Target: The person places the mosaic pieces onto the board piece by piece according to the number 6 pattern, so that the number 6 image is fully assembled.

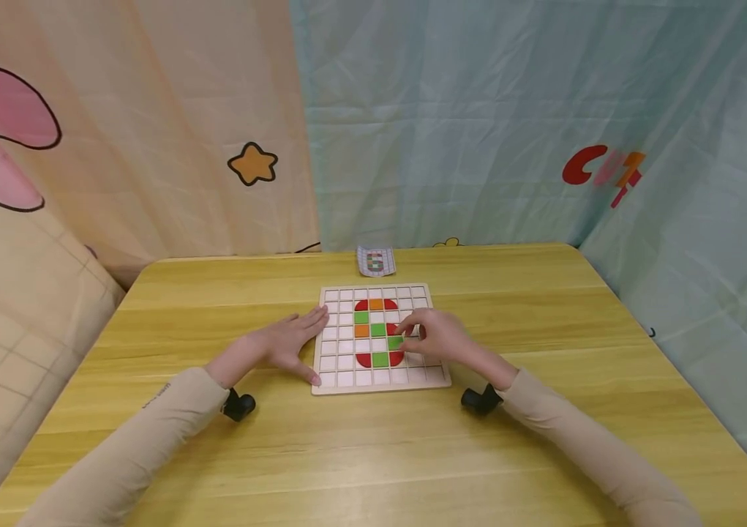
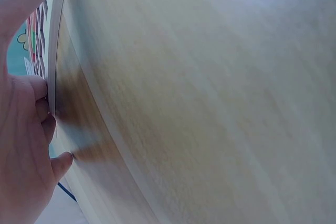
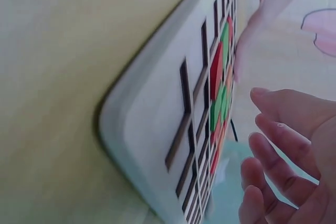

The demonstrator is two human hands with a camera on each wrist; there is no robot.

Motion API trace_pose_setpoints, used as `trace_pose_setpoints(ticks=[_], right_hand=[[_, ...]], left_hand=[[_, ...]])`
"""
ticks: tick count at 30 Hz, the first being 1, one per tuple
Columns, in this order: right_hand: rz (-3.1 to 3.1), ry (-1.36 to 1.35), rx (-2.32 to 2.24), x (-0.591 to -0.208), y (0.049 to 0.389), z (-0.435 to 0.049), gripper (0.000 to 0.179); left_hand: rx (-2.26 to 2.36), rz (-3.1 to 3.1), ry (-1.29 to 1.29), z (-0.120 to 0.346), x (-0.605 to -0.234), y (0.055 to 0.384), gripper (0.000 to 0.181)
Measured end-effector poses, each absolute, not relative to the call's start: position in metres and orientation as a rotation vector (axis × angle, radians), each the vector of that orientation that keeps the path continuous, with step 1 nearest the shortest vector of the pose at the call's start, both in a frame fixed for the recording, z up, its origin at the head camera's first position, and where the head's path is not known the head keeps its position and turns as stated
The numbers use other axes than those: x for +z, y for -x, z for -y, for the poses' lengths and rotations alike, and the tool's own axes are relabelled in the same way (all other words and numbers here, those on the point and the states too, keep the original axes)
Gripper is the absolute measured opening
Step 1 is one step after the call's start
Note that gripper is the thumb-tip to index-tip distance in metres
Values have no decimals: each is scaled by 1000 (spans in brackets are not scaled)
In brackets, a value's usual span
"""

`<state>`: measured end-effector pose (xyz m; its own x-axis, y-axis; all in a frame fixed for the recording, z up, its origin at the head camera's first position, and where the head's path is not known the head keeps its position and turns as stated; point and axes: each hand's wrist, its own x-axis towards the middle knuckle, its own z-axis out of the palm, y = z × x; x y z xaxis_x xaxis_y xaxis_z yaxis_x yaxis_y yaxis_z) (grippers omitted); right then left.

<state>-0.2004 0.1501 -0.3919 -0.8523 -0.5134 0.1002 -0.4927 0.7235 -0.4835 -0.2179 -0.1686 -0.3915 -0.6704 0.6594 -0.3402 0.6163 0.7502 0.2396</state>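
A pale wooden grid board (image 1: 336, 378) lies on the table, with red, orange and green tiles set among its white squares in a shape like a 6 or an S. My left hand (image 1: 287, 342) rests along its left edge, fingers spread and thumb near the lower left corner. Over the right part of the board hovers my right hand (image 1: 437, 337), its fingertips close to a green tile (image 1: 394, 342) and a red tile (image 1: 391, 329). In the right wrist view this hand (image 3: 294, 156) is loosely bent, with a gap between thumb and fingers and no piece visible there.
Behind the board lies a small paper card (image 1: 375, 262) printed with a coloured grid figure. The wooden table (image 1: 360, 454) meets cartoon-printed curtains (image 1: 478, 132) at the back and sides. A black wrist device (image 1: 239, 405) sits under the left wrist, another (image 1: 481, 400) under the right.
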Motion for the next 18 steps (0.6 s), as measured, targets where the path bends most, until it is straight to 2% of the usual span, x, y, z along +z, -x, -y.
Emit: trace_pose_setpoints(ticks=[8,18], right_hand=[[-2875,749,-834,-384,207,-184,26],[-2881,804,-794,-388,216,-230,33]], left_hand=[[138,-2543,-970,169,-391,217,121],[136,-2543,-964,169,-391,218,122]])
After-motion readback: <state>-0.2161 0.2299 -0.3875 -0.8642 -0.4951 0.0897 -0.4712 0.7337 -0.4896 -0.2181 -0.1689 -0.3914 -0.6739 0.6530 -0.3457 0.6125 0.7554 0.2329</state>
